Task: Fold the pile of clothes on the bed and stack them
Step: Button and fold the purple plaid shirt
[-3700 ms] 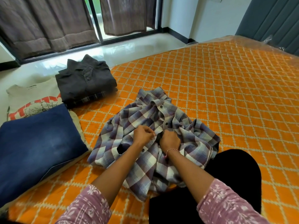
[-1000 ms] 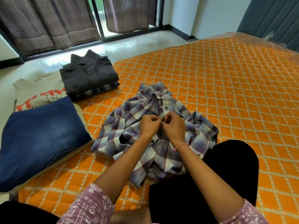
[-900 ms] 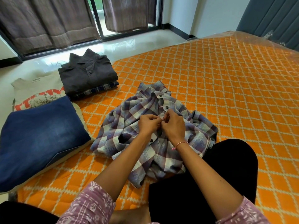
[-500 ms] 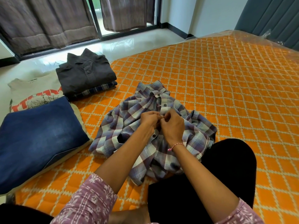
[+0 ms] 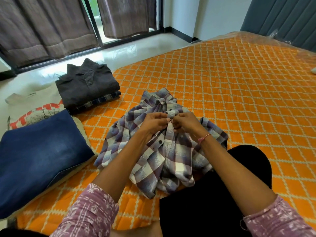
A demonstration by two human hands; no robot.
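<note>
grip: left hand (image 5: 154, 123) and right hand (image 5: 185, 122) both pinch plaid shirt (image 5: 153, 151) placket
axis: placket runs from pinch toward wearer
reach: equal

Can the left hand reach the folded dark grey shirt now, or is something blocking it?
Probably yes, but not at once. Nothing lies between the left hand and the dark grey shirt, only bare orange bedcover. However, its fingers are pinching the plaid shirt.
</note>
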